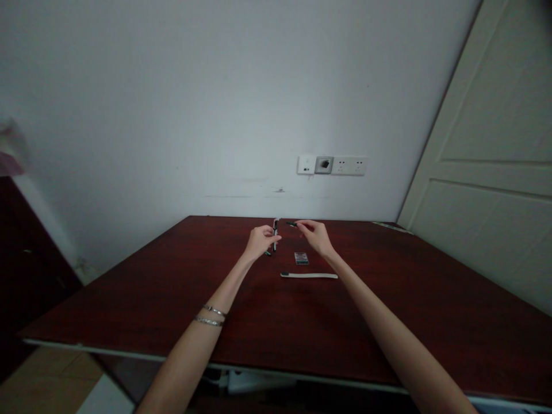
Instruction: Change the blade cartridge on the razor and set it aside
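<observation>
Both my arms reach out over a dark red table (pixel 388 322). My left hand (pixel 261 240) is closed around a slim black-and-white upright object (pixel 275 233), perhaps a watch body with a strap. My right hand (pixel 315 236) pinches a small dark tool or pin (pixel 292 224), its tip pointing left towards the object in the left hand. Between and just below my hands a small dark transparent case (pixel 301 258) lies on the table. Nearer to me lies a long white strap (pixel 309 275) with a dark end. Two bracelets (pixel 210 315) circle my left forearm.
A white wall stands behind the table, with a row of sockets and a switch (pixel 331 165). A pale door (pixel 495 172) is on the right. Dark furniture (pixel 26 259) stands at the left. A white item (pixel 259 380) sits under the table's near edge.
</observation>
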Motion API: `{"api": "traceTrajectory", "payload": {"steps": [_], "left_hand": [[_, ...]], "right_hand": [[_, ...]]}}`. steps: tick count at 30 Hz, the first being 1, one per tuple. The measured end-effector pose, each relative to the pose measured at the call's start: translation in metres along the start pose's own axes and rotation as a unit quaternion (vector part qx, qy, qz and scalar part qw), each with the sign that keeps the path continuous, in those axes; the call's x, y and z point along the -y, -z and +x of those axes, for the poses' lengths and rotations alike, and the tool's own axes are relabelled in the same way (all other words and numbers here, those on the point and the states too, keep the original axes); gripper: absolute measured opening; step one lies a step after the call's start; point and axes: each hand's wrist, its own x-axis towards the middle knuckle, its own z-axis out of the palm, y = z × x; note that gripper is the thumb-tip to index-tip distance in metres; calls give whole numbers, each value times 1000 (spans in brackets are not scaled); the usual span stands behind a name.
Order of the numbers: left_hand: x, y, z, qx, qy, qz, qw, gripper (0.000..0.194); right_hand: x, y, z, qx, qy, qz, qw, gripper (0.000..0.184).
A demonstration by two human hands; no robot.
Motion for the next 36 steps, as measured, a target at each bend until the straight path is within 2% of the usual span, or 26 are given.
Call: {"api": "traceTrajectory", "payload": {"steps": [4,9,13,18,24,36], "left_hand": [[6,-4,-10,10,-72,101,992,23],[5,-10,-25,32,-129,236,963,22],[-2,-17,-33,34,-141,312,939,19],[-10,-23,-40,0,-139,397,907,19],[-13,-27,-42,-29,-135,391,910,24],[-16,-29,-44,-33,-130,369,920,25]], "right_hand": [[4,-6,0,-4,-24,36,999,31],[6,-9,-6,-3,-29,40,999,30],[8,-8,-10,-14,-31,33,999,32],[12,-9,-14,-15,-29,32,999,31],[20,-10,-16,-21,-42,44,998,32],[29,-8,-18,-5,-29,54,998,34]]}}
